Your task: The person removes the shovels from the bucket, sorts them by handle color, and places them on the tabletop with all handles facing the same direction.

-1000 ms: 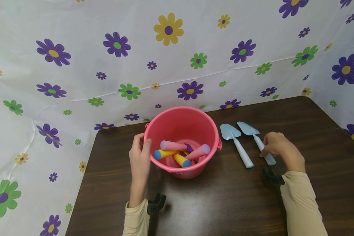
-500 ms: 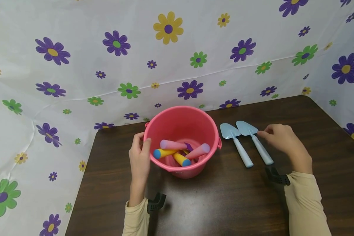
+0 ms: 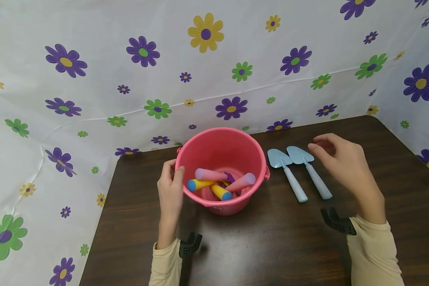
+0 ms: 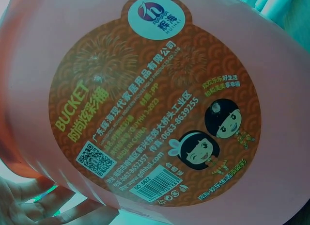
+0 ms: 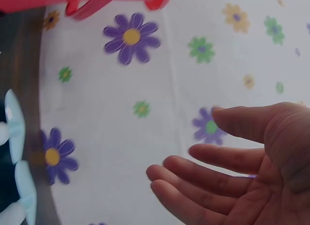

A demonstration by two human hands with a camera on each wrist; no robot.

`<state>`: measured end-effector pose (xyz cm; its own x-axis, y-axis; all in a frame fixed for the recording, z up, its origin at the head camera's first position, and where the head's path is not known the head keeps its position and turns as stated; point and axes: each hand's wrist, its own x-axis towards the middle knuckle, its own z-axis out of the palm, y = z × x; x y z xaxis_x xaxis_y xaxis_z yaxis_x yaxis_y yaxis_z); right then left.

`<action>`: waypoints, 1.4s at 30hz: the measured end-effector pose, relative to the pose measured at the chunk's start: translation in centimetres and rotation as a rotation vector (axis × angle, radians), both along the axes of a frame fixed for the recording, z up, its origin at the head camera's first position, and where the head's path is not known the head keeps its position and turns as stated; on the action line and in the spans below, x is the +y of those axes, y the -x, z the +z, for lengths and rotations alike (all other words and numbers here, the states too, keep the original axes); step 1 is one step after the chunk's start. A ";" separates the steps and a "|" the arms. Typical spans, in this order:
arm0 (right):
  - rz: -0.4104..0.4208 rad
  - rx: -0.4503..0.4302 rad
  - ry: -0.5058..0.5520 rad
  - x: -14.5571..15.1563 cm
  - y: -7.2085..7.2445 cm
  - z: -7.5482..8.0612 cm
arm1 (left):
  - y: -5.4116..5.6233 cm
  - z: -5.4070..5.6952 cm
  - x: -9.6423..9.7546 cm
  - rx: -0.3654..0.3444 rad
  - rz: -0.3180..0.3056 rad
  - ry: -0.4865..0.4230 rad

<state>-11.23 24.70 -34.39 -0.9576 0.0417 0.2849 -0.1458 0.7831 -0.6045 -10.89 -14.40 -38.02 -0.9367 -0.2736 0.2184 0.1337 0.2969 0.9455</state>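
Note:
My left hand [image 3: 170,194] grips the left rim of a pink bucket [image 3: 228,209], thumb over the edge; its fingers [image 4: 53,205] show against the bucket's outside in the left wrist view. Inside lie tools with pink handles [image 3: 211,175] and yellow, blue-ended handles [image 3: 219,192]; their heads are mostly hidden. Two light blue trowels lie side by side on the table right of the bucket: a left trowel [image 3: 294,184] and a right trowel [image 3: 318,182]. Above and right of the right trowel's blade, my right hand [image 3: 346,165] is raised with relaxed fingers, holding nothing.
A dark wooden table [image 3: 257,246] carries everything. Behind it and at both sides hangs a white sheet [image 3: 103,71] with printed flowers. The bucket's outer wall bears a round label [image 4: 155,108].
My right hand has let go of the right trowel's handle, then risen up and away from the trowel, its fingers loosening. The left hand and bucket have stayed in place.

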 end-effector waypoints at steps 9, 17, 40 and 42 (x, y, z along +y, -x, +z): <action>0.046 0.186 0.072 -2.6 -2.2 2.1 | 0.0 0.0 0.0 0.009 -0.005 -0.003; 0.106 0.287 0.087 -4.2 -3.5 3.2 | 0.1 -0.2 -0.1 0.011 -0.010 -0.004; 0.195 0.355 0.089 -6.2 -5.5 4.5 | 0.2 -0.2 -0.1 0.002 -0.009 -0.007; 0.206 0.367 0.087 -6.3 -5.6 4.5 | 0.2 -0.2 -0.1 0.001 -0.007 -0.006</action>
